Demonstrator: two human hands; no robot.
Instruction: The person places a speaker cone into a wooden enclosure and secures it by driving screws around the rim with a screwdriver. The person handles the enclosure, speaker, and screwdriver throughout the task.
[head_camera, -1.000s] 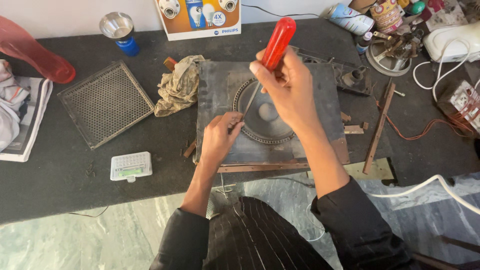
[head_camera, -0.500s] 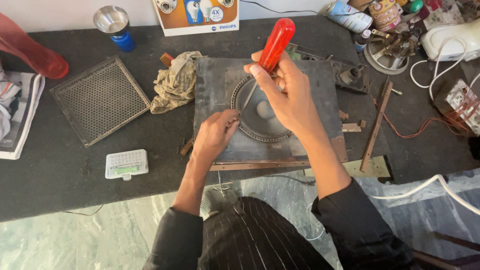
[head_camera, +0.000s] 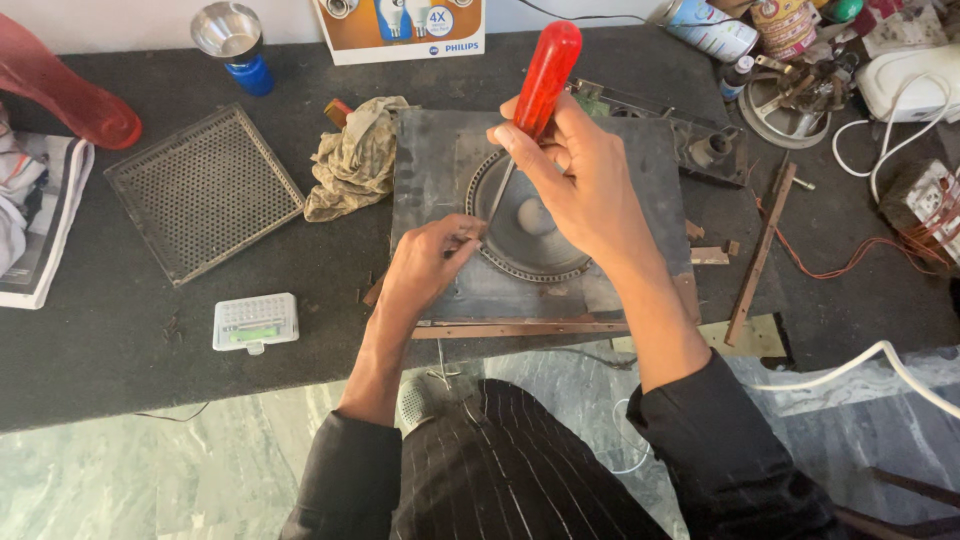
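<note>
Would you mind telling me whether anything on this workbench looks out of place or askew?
Yes: the perforated metal grille panel lies detached and askew left of the grey speaker board, and a crumpled dirty rag overlaps that board's edge.

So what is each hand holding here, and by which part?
The right hand grips the screwdriver by the lower end of its red handle. The left hand's fingers pinch near the shaft's tip at the speaker rim; what they hold cannot be told.

The screwdriver tip is hidden behind the left hand's fingers.
</note>
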